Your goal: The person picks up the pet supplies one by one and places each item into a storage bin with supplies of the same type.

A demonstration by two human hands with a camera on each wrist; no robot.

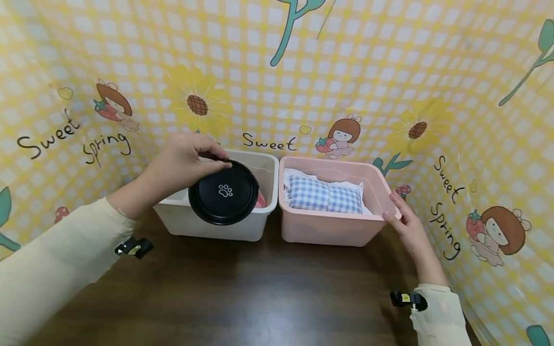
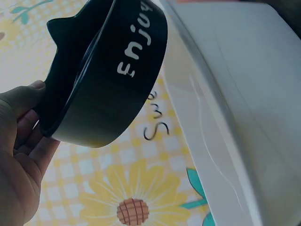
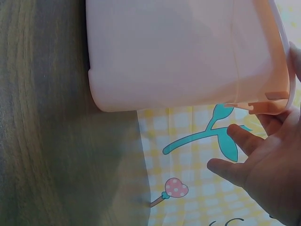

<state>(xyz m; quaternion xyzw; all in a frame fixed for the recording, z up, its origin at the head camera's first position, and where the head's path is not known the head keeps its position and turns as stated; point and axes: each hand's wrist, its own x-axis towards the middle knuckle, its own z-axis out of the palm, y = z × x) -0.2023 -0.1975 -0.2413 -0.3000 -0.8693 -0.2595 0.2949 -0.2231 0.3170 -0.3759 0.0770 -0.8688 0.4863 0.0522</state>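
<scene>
My left hand (image 1: 182, 161) pinches the edge of a black pet bowl (image 1: 225, 192) between thumb and fingers. The bowl is tilted in front of and above the white bin (image 1: 216, 230), its paw-print face towards the head camera. White lettering reading "Enjoy" shows on its side in the left wrist view. On the right, my right hand (image 1: 409, 226) grips the rim corner of a pink bin (image 1: 329, 230), with other fingers extended below the rim. Inside the pink bin lies a blue-and-white checked pillow (image 1: 324, 194) with a white frilled edge.
Behind the bowl, a pinkish-red item (image 1: 261, 199) partly shows inside the white bin. Both bins stand side by side on a dark wooden table (image 1: 277, 293). Yellow checked cloth (image 1: 259, 96) with printed flowers and figures rises behind them and at both sides.
</scene>
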